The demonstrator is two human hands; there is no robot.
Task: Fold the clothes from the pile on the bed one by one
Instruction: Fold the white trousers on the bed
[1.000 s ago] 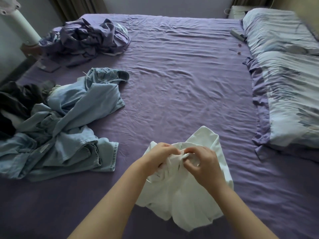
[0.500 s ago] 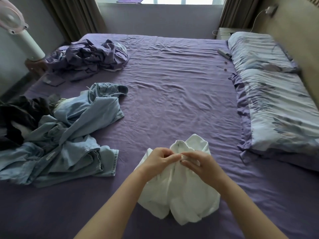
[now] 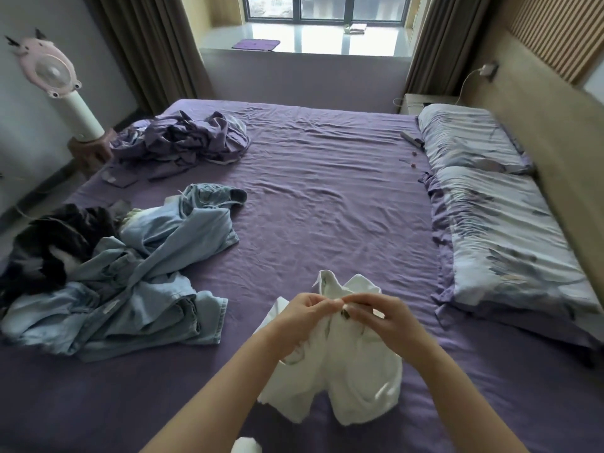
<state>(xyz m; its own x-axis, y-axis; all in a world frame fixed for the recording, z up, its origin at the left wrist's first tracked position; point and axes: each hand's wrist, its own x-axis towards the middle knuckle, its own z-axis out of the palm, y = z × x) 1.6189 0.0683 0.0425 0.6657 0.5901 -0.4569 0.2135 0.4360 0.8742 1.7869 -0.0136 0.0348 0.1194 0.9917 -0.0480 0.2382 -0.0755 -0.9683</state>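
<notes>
Holding a white garment [image 3: 356,367] above the near edge of the bed [image 3: 327,204], the left hand [image 3: 302,323] and the right hand [image 3: 385,325] pinch the cloth at its top, fingertips close together, so that the rest hangs crumpled beneath them. Progress, judged from the layout, is early: the white garment is not yet spread flat, and no finished, folded item is visible on the sheet. Work remaining lies to the left, where a pile of pale denim clothes [image 3: 130,273] overlaps a dark garment [image 3: 49,246]. Farther off, near the far left corner, sits a heap of purple fabric [image 3: 183,142]; whether it is clothing or bedding cannot be told. Two pillows [image 3: 496,204] line the right side. A small dark tag shows between the fingertips, but no brand, label or writing can be read anywhere.
</notes>
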